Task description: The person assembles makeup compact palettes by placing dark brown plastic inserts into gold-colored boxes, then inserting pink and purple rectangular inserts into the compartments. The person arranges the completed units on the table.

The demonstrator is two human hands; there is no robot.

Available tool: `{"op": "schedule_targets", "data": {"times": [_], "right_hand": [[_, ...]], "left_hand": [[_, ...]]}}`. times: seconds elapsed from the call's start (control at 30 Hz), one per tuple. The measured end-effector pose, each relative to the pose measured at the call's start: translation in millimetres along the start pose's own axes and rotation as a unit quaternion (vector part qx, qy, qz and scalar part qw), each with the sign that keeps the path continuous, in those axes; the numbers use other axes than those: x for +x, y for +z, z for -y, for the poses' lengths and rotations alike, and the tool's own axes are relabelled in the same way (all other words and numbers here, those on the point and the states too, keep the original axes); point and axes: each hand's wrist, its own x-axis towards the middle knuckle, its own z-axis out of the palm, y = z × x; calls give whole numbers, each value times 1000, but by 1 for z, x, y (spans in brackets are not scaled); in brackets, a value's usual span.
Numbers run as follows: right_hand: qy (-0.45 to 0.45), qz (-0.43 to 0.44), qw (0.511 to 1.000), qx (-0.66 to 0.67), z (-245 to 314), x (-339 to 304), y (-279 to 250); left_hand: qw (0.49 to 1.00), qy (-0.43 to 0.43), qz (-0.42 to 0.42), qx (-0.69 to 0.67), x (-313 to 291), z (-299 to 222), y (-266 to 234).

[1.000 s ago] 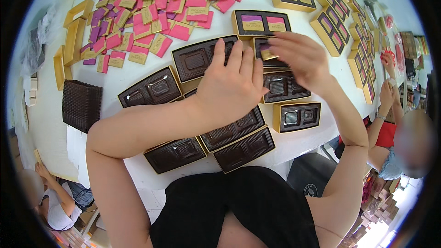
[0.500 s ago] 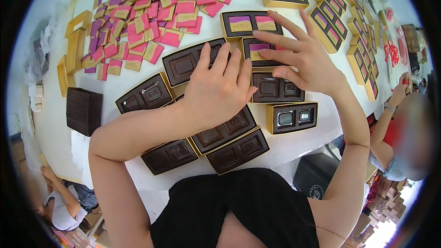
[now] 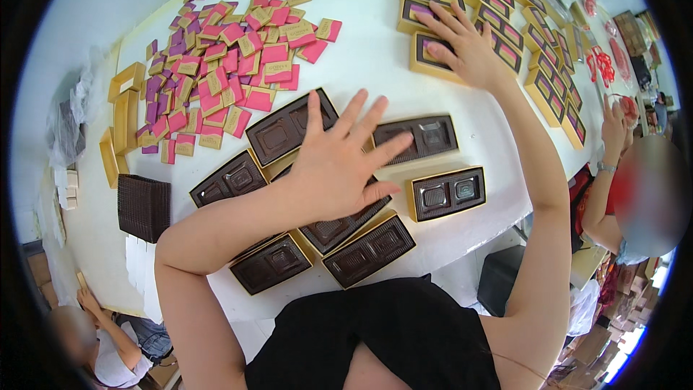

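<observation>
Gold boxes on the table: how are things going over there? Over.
Left hand spread over unfilled boxes. Right hand spread over packed boxes, contact unclear. Left forearm blocking view of some unfilled boxes.

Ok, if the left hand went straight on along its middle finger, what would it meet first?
Across the white tabletop, the left hand would probably meet the filled boxes under the right hand, though its height is hard to judge.
</observation>
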Motion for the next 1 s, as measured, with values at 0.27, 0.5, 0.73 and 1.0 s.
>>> {"op": "schedule_targets", "data": {"times": [0.27, 0.5, 0.73, 1.0], "right_hand": [[25, -1, 1000, 4, -24, 48, 13], [6, -119, 970, 214, -2, 87, -50], [-178, -49, 967, 177, 109, 209, -10], [-174, -108, 965, 165, 176, 351, 84]], "left_hand": [[995, -58, -65, 48, 2, 15, 8], [995, -82, -2, 59, -11, 13, -6], [997, -67, -32, 28, -11, 17, 2], [995, -43, -84, 10, -8, 16, 5]]}}
